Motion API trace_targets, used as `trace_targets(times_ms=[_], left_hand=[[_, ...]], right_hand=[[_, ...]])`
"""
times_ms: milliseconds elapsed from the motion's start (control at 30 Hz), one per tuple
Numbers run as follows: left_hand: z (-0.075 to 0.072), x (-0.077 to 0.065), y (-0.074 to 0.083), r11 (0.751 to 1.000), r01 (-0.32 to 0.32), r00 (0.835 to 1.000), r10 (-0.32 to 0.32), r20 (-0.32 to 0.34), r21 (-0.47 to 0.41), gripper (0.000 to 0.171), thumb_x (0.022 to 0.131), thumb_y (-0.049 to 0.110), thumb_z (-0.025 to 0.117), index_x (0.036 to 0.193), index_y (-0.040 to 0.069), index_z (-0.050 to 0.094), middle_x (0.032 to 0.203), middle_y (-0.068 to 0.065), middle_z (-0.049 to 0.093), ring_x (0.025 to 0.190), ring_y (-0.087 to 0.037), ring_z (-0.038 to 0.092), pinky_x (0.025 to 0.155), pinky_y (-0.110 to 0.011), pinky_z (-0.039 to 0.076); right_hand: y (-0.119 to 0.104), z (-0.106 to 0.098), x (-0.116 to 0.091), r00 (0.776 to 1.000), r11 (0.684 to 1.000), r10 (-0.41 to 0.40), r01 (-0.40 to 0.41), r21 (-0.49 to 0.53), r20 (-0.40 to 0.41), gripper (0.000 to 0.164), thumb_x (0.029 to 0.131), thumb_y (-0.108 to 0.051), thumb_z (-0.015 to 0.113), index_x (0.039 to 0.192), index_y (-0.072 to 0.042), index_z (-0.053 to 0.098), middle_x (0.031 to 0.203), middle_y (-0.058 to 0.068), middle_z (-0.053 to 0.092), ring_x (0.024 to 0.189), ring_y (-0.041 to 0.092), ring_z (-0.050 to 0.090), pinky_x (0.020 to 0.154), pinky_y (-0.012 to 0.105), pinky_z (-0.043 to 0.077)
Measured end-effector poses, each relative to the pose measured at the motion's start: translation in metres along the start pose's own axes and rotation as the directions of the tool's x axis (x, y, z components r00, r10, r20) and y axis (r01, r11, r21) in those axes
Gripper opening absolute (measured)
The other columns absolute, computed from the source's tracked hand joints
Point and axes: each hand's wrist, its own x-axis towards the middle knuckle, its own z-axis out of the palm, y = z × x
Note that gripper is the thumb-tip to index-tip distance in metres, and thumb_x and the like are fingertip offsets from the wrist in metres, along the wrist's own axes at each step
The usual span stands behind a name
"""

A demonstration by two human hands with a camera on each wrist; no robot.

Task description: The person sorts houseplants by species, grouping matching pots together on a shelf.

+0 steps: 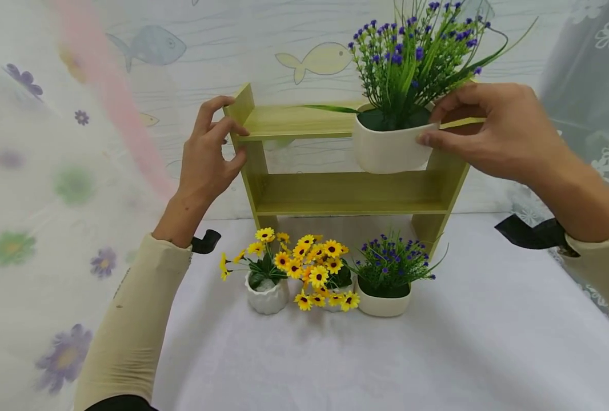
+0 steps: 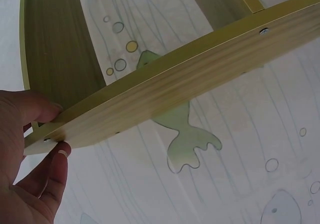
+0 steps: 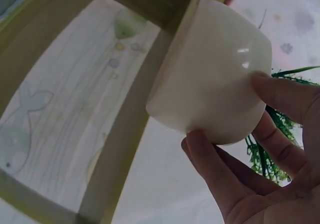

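At upper right of the head view, right hand point(image 1: 495, 128) pinches a white pot point(image 1: 392, 151) of purple flowers point(image 1: 397, 58) by the rim — held in front of a wooden shelf point(image 1: 345, 193), left hand point(image 1: 209, 157) at its left side; on the surface point(image 1: 464, 354) below, two yellow-flowered pots point(image 1: 267, 299) beside a second purple-flowered pot point(image 1: 384, 306). Left wrist: grip narrowed on the shelf's side panel point(image 2: 200, 71). Right wrist: grip part-spread — fingers on the pot's wall
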Motion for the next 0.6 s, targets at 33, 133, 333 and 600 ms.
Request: trace_targets(times_ms=[33,133,333,600], left_hand=[[0.0,0.0,0.0,1.0,-0.001,1.0,0.001,-0.001,0.002,0.014,0.094,0.004,0.068,0.107,0.007,0.072,0.162,0.006,0.041,0.114,-0.033,0.069,0.091,-0.045,0.056],[0.0,0.0,0.0,1.0,-0.008,1.0,0.008,-0.006,0.001,0.014,0.094,0.004,0.068,0.107,0.006,0.072,0.162,0.006,0.041,0.112,-0.033,0.069,0.09,-0.044,0.055],[0.003,0.0,0.001,1.0,-0.017,1.0,0.017,-0.017,-0.006,0.014,0.094,0.003,0.067,0.107,0.006,0.072,0.163,0.007,0.041,0.11,-0.032,0.068,0.088,-0.042,0.054],[0.007,0.0,0.001,1.0,-0.013,1.0,0.012,-0.022,-0.012,0.014,0.095,0.003,0.067,0.108,0.006,0.07,0.163,0.007,0.04,0.112,-0.032,0.068,0.088,-0.041,0.053]], right_hand=[[-0.003,-0.001,0.004,1.0,1.0,0.014,-0.014,0.018,0.008,0.039,0.094,-0.04,0.081,0.118,-0.01,0.073,0.13,0.006,0.064,0.127,0.039,0.066,0.086,0.009,0.046],[-0.012,0.0,0.014,1.0,0.999,0.025,-0.025,0.034,0.016,0.038,0.094,-0.042,0.08,0.117,-0.012,0.073,0.132,0.003,0.065,0.132,0.034,0.062,0.095,0.023,0.046],[-0.026,0.01,0.039,0.999,0.998,-0.033,0.034,0.051,-0.015,0.037,0.095,-0.04,0.08,0.114,-0.009,0.074,0.135,0.011,0.068,0.13,0.032,0.064,0.105,0.038,0.042],[-0.036,0.031,0.076,0.999,0.999,-0.033,0.034,0.034,-0.023,0.039,0.097,-0.041,0.076,0.117,-0.007,0.072,0.135,0.011,0.069,0.127,0.03,0.066,0.107,0.045,0.046]])
